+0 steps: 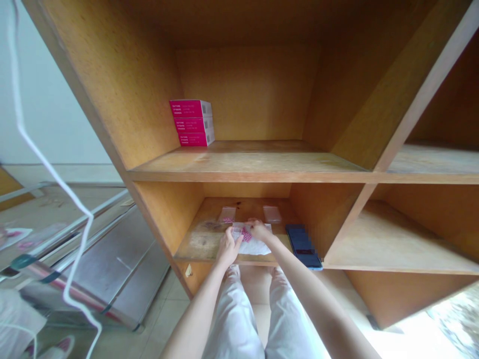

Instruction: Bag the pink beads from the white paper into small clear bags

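Observation:
On the lower shelf a sheet of white paper (pixel 256 247) lies near the front edge, with a small heap of pink beads (pixel 246 234) on it. My left hand (pixel 227 248) is at the left of the heap, its thumb and fingers at the edge of a small clear plastic bag (pixel 237 231). From the right, my right hand (pixel 259 230) reaches over the paper, its fingers bent together beside the beads; what they pinch is hidden. Behind the hands lie a clear bag with pink beads (pixel 227 215) and another clear bag (pixel 272 214).
A dark blue phone (pixel 303 245) lies to the right of the paper. Three pink boxes (pixel 192 123) are stacked on the upper shelf (pixel 254 162). At the left, a white cable (pixel 80 207) hangs before a metal-framed panel (pixel 101 262). Another person's leg (pixel 18 319) shows lower left.

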The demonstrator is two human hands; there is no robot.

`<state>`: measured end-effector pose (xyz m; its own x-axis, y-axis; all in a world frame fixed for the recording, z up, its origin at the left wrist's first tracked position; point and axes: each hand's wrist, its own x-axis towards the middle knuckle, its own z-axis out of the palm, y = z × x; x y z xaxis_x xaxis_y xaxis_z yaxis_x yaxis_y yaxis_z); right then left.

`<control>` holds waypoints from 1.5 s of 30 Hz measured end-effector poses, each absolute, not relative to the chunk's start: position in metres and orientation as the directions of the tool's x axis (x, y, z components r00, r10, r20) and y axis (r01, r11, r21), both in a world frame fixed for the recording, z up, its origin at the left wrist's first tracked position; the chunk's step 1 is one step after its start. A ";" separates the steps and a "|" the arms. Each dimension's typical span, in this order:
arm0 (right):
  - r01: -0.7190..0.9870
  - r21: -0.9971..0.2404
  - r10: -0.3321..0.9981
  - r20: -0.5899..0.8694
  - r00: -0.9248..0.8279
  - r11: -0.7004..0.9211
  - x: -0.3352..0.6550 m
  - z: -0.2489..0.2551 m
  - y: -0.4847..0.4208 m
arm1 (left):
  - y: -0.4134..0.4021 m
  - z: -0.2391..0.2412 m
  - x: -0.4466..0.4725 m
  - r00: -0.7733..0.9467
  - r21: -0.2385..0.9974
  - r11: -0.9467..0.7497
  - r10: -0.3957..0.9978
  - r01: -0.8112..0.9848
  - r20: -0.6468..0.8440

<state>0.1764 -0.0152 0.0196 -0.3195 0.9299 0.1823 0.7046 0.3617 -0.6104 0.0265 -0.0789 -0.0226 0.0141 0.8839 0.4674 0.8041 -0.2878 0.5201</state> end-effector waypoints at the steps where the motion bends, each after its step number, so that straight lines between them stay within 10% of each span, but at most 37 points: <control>1: 0.724 -0.579 0.925 0.179 -0.337 0.375 0.177 0.017 -0.016 | -0.079 -0.023 0.026 0.014 0.518 -0.287 0.884 0.805 0.468; 12: 0.821 -0.414 0.918 0.226 -0.326 0.394 0.175 0.013 -0.009 | -0.081 -0.020 0.027 0.014 0.525 -0.286 0.887 0.802 0.462; 29: 0.507 -0.761 0.911 0.292 -0.291 0.406 0.170 0.019 0.001 | -0.079 -0.024 0.026 0.010 0.552 -0.294 0.888 0.780 0.459; 45: 0.552 -0.655 0.830 0.222 -0.511 0.516 0.171 0.050 -0.016 | -0.080 -0.020 0.027 -0.002 0.552 -0.268 0.898 0.789 0.440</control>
<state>0.1707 -0.0159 0.0503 -0.5112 0.8302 0.2224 0.5522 0.5155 -0.6552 0.0269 -0.0798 -0.0201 -0.0025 0.8982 0.4395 0.7893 -0.2681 0.5524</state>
